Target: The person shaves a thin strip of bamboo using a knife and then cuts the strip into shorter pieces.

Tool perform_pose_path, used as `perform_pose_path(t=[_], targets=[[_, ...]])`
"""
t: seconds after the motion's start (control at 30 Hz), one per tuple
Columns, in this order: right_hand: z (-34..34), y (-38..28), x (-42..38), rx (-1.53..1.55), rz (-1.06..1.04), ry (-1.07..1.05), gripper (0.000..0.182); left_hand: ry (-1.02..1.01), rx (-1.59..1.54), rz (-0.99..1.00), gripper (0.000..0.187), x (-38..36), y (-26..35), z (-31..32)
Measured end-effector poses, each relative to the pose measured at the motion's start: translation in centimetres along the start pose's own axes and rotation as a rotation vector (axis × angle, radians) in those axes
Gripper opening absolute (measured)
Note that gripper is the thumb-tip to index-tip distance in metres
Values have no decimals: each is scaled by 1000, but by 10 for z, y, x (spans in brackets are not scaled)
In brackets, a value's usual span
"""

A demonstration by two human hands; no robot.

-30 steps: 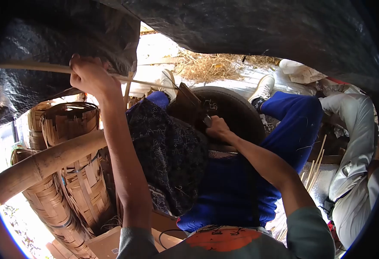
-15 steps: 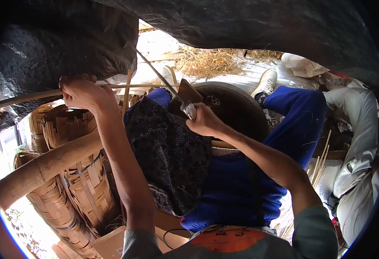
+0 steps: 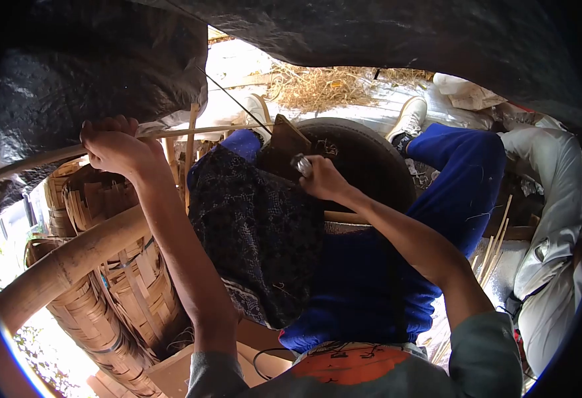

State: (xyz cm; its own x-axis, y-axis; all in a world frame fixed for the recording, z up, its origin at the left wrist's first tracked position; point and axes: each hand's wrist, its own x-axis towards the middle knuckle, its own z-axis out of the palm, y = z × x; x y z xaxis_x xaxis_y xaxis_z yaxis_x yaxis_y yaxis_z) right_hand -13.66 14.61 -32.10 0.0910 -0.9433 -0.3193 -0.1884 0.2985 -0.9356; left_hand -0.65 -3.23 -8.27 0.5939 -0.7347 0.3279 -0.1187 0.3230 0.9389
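My left hand (image 3: pixel 120 147) is wrapped round a long pale strip (image 3: pixel 32 159), which runs from the left edge toward the middle. The strip's thin far part reaches a flat wooden piece (image 3: pixel 289 142) standing by a dark round tub or tire (image 3: pixel 370 159). My right hand (image 3: pixel 324 179) grips the metal handle (image 3: pixel 301 164) of a tool with a long thin dark blade (image 3: pixel 234 99), pointing up and left across the strip. A dark patterned cloth (image 3: pixel 258 232) covers my left thigh.
Woven bamboo baskets (image 3: pixel 92 318) and a thick bamboo pole (image 3: pixel 72 255) lie at the left. Black plastic sheeting (image 3: pixel 384 33) hangs low overhead. Another person's pale trouser leg (image 3: pixel 549 199) is at the right. Straw (image 3: pixel 324 89) lies beyond the feet.
My right hand has moved slightly right, and the blade's tip has shifted left and now crosses nearer the wooden piece. My left hand has shifted slightly left with the strip.
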Motion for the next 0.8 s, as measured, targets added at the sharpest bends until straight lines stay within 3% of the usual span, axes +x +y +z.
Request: perform_pose_path(t=[0.03, 0.07, 0.1, 0.13, 0.2, 0.23, 0.3, 0.47, 0.53, 0.6, 0.67, 0.73, 0.8], targets=[[5, 19, -3, -77, 67, 35, 25, -2, -3, -1, 35, 2, -1, 0], [7, 33, -7, -152, 136, 69, 26, -143, -58, -6, 37, 5, -2, -4], [3, 38, -12, -189, 420, 60, 25, -284, -111, -13, 38, 8, -2, -7], [-1, 42, -15, -188, 421, 61, 25, -286, -112, -13, 38, 12, -2, -9], [-10, 43, -11, -235, 338, 123, 24, -620, -284, -187, 41, 21, 0, -14], [-14, 40, -9, -241, 324, 111, 24, -606, -281, -175, 41, 22, 0, -18], [-22, 29, -3, -273, 132, 232, 25, -774, -357, -243, 42, 27, 1, -24], [-48, -20, -10, -240, 140, 258, 23, -863, -409, -262, 41, 42, 0, -38], [-55, -37, -20, -261, 140, 251, 23, -796, -448, -371, 41, 42, 1, -42], [-60, -51, -37, -208, 84, 224, 23, -770, -418, -321, 39, 36, 3, -41], [-60, -60, -56, -191, 45, 232, 21, -561, -338, -252, 38, 20, 12, -34], [-60, -67, -74, -158, 126, 167, 20, -602, -376, -247, 35, 18, 13, -36], [-59, -71, -90, -146, 73, 192, 19, -637, -428, -265, 32, 13, 16, -37]])
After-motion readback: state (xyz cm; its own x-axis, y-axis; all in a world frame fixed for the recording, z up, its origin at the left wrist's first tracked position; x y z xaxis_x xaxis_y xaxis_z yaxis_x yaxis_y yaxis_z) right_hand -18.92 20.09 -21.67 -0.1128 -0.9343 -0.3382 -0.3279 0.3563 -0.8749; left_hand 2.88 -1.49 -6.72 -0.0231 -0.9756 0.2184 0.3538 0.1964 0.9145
